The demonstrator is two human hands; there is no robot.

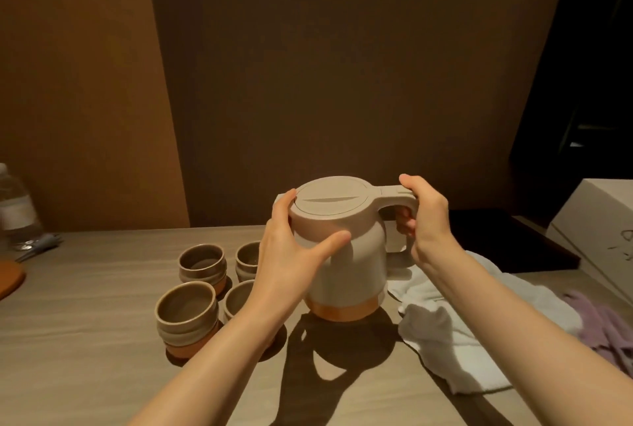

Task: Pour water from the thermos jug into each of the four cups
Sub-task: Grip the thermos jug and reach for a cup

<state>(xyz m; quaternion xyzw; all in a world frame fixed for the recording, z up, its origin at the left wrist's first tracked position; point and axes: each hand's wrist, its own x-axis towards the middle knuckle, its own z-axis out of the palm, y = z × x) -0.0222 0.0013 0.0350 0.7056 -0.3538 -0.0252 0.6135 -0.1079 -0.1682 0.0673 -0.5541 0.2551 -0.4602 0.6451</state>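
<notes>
While the thermos jug (346, 251) stands upright on the wooden table (85, 340), near the middle of the scene, both hands are on it. The right hand (426, 220) is closed around the handle (399, 197) on the right side of the jug, with the thumb lying on top of the handle and the fingers curled through its opening. The left hand (291, 254) is spread open and pressed against the left side of the jug body, just under the lid (330, 197); its thumb points to the right across the front and its fingertips reach the rim of the lid at the far left. Both forearms come in from the near edge and rise toward the jug. The lid is closed. Four cups (202, 263) stand in a square group on the table just left of the jug; the left forearm partly hides the two right ones. The near left cup (186, 316) and the far left cup look empty, but for the two hidden ones I cannot tell. A white cloth (452, 340) lies on the table right of the jug.
</notes>
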